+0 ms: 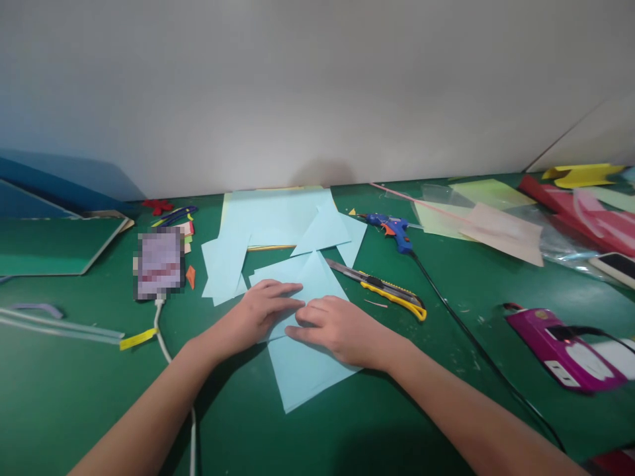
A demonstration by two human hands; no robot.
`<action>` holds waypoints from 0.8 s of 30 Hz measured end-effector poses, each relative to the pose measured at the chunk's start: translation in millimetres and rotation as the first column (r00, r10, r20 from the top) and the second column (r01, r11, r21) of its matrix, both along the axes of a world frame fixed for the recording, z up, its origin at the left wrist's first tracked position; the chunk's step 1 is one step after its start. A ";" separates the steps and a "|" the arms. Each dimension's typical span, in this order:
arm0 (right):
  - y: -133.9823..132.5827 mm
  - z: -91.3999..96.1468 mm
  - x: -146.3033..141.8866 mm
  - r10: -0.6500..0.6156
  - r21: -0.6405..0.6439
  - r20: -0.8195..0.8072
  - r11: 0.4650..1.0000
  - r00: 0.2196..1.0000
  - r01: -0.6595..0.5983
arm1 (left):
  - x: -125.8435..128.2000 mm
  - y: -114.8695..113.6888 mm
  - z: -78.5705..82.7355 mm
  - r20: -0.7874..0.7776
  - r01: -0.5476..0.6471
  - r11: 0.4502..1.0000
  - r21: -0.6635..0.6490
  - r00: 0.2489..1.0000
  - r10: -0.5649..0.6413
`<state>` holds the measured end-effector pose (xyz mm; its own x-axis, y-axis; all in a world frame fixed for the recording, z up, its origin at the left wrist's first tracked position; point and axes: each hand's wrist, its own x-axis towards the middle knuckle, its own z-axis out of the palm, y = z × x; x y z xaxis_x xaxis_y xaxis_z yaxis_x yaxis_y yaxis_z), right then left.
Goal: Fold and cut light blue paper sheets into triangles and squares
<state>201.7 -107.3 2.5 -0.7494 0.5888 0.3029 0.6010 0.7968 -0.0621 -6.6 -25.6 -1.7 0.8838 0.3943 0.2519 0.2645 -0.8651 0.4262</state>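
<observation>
A light blue paper sheet (302, 370) lies on the green table (89, 383), partly folded into a triangle at its far end. My left hand (260, 314) rests flat on the fold, fingers stretched to the right. Beside it my right hand (337, 327) presses the paper too, its fingers curled and pointing left, touching the left hand's fingertips. More light blue sheets (278, 221) are piled just beyond.
A yellow utility knife (381, 289) lies right of the paper, a blue glue gun (394, 231) with a black cord behind it. A phone (159, 262) on a white cable sits left. A magenta device (563, 349) and coloured sheets (496, 225) are at right.
</observation>
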 end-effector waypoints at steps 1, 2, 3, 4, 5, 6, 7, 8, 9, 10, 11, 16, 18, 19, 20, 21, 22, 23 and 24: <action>-0.3 -0.8 -1.9 -0.001 0.005 -0.005 1.000 1.000 0.001 | 0.1 -0.2 0.4 -0.004 -0.001 1.000 -0.003 1.000 0.001; -0.6 -1.7 -3.1 -0.002 0.006 -0.010 1.000 1.000 0.002 | 0.2 -0.4 0.6 -0.007 -0.003 1.000 -0.005 1.000 0.003; -0.7 -2.6 -3.5 -0.005 0.007 -0.017 1.000 1.000 0.005 | 0.3 -0.4 0.5 -0.010 -0.002 1.000 -0.007 1.000 0.002; -0.8 -3.4 -3.0 -0.011 0.008 -0.028 1.000 1.000 0.012 | 0.4 -0.5 0.4 -0.011 -0.002 1.000 -0.007 1.000 0.002; -0.6 -4.2 -1.7 -0.019 0.011 -0.042 1.000 0.999 0.019 | 0.5 -0.4 0.1 -0.011 -0.004 1.000 -0.007 1.000 0.004; -0.3 -4.8 0.3 -0.024 0.014 -0.058 1.000 0.998 0.024 | 0.6 -0.4 0.0 -0.011 -0.007 1.000 -0.005 1.000 0.007; 0.1 -5.2 2.9 -0.026 0.018 -0.078 0.999 0.997 0.028 | 0.8 -0.3 -0.1 -0.009 -0.011 1.000 -0.001 1.000 0.011; 0.6 -5.4 5.7 -0.027 0.020 -0.099 0.999 0.995 0.029 | 0.9 -0.3 0.1 -0.005 -0.013 1.000 0.004 1.000 0.013; 1.1 -5.5 8.4 -0.024 0.020 -0.119 0.999 0.993 0.026 | 1.1 -0.3 0.3 -0.001 -0.016 1.000 0.007 1.000 0.016; 1.6 -5.3 10.9 -0.018 0.017 -0.135 1.000 0.991 0.021 | 1.2 -0.2 0.7 0.001 -0.017 1.000 0.010 1.000 0.017; 2.1 -5.0 12.9 -0.014 0.013 -0.147 1.000 0.989 0.016 | 1.4 -0.2 1.2 0.003 -0.017 1.000 0.011 1.000 0.017; 2.6 -3.8 16.3 -0.026 -0.026 -0.116 0.999 0.993 0.023 | 2.3 -0.5 1.3 0.013 -0.025 1.000 -0.001 1.000 0.025; 2.4 -4.4 17.3 -0.039 -0.030 -0.102 0.999 0.994 0.036 | 2.3 -0.6 0.1 0.021 -0.037 0.999 -0.003 0.999 0.037; 2.2 -4.9 18.2 -0.039 -0.027 -0.104 0.999 0.994 0.037 | 2.1 -0.7 -0.5 0.024 -0.041 0.999 -0.004 0.999 0.041; 2.1 -5.4 19.4 -0.039 -0.021 -0.111 0.999 0.993 0.036 | 2.0 -0.8 -1.1 0.024 -0.043 0.999 -0.004 0.999 0.043; 2.1 -5.9 20.7 -0.038 -0.014 -0.123 0.999 0.992 0.036 | 1.7 -0.9 -1.6 0.022 -0.044 0.999 -0.003 0.999 0.044; 2.1 -6.3 22.1 -0.037 -0.007 -0.134 0.999 0.990 0.036 | 1.5 -1.0 -1.9 0.018 -0.044 0.999 -0.002 0.999 0.044; 2.2 -6.6 23.5 -0.037 -0.002 -0.143 0.999 0.989 0.037 | 1.3 -1.2 -2.1 0.015 -0.043 0.999 0.001 0.999 0.043; 2.4 -6.7 24.7 -0.035 0.002 -0.149 0.999 0.988 0.036 | 1.1 -1.4 -2.2 0.014 -0.045 0.999 0.003 0.999 0.045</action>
